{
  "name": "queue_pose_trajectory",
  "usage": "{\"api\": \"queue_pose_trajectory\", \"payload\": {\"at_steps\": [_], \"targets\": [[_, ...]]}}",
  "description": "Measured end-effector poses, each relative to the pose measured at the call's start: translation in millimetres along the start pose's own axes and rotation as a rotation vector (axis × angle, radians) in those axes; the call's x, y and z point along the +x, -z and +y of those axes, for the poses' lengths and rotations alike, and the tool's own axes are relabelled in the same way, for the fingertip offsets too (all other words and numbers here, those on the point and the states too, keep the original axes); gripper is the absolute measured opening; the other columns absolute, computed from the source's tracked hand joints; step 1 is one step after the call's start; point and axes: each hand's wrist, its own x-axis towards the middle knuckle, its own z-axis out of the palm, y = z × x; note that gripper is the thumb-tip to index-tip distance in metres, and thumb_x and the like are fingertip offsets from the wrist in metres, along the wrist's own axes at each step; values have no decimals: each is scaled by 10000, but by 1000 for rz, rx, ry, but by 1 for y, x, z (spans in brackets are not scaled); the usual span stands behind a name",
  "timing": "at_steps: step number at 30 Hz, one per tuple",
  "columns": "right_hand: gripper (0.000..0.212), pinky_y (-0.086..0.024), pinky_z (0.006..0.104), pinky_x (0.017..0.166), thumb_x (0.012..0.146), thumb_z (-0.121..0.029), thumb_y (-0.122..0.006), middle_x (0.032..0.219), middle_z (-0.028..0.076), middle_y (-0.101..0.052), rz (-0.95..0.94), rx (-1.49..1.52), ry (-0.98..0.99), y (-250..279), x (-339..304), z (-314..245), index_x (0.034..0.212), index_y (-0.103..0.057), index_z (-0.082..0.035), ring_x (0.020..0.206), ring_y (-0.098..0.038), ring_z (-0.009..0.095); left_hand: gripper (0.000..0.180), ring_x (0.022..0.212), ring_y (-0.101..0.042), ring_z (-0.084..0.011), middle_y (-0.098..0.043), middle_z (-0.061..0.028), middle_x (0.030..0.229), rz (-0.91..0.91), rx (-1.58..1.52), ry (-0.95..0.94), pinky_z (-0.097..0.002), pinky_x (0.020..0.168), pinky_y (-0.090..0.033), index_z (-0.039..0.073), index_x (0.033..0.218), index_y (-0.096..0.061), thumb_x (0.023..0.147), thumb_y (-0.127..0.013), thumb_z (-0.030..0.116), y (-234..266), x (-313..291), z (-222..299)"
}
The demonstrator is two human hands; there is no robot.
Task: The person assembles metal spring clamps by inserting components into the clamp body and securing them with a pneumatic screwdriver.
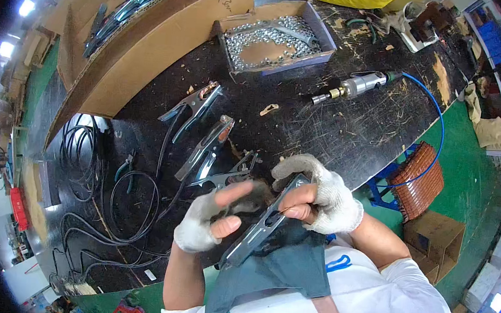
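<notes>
My right hand (327,200), in a white glove with bare fingertips, pinches a long silver metal earth clamp (253,235) in front of my apron. Thumb and fingers press on its upper part. Beside the clamp, my left hand (201,221) wears a similar glove; its thumb and index finger are stretched apart, slightly blurred, with nothing seen between them. Just past my hands, another clamp (203,149) lies on the dark table, with one more clamp (196,104) farther off. A third, partly opened clamp (230,176) lies half hidden behind my left fingers.
Black cables (117,195) coil over the table's left side, with pliers (124,167) among them. A cardboard box (153,38) stands at the far left. Behind is a tray (271,68) of small shiny nuts. An air driver (353,87) with a blue hose lies right.
</notes>
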Motion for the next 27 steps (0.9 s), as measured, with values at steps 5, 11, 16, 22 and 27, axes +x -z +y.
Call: {"api": "queue_pose_trajectory", "payload": {"at_steps": [5, 11, 16, 22, 27], "targets": [[134, -527, 427, 943, 835, -221, -813, 1292, 219, -608, 74, -174, 67, -10, 9, -12, 907, -782, -112, 1122, -652, 368, 1020, 1340, -526, -344, -534, -282, 1415, -138, 681, 138, -395, 1100, -410, -26, 1523, -383, 772, -836, 495, -26, 29, 24], [167, -487, 405, 998, 840, -214, -818, 1322, 220, -600, 267, 16, -255, -16, -1, -12, 905, -783, -64, 1180, -621, 322, 785, 1070, -669, -368, -654, -225, 1192, 216, 843, 58, -427, 924, -527, 9, 1370, -521, 784, -828, 431, -31, 17, 13], [232, -506, 349, 922, 840, -220, -833, 1173, 168, -685, 223, 420, -604, -15, 8, -18, 853, -750, -4, 1039, -653, 208, 770, 1097, -653, -367, -646, -234, 1173, 126, 824, 52, -418, 949, -515, -9, 1359, -471, 793, -840, 360, -30, 12, 9], [181, -532, 290, 778, 833, -160, -840, 839, 70, -730, 107, 508, -596, -12, 8, -19, 867, -757, -2, 817, -667, 133, 884, 1055, -654, -325, -649, -208, 1128, 104, 649, 16, -401, 916, -513, -27, 1351, -493, 771, -810, 559, -31, 15, 5], [166, -534, 291, 773, 847, -146, -823, 884, 76, -732, 152, 464, -465, -24, 4, -13, 867, -754, 4, 826, -666, 141, 876, 991, -653, -309, -649, -191, 1064, 124, 593, 81, -394, 872, -511, -27, 1303, -543, 785, -747, 649, -34, 19, 11]]}}
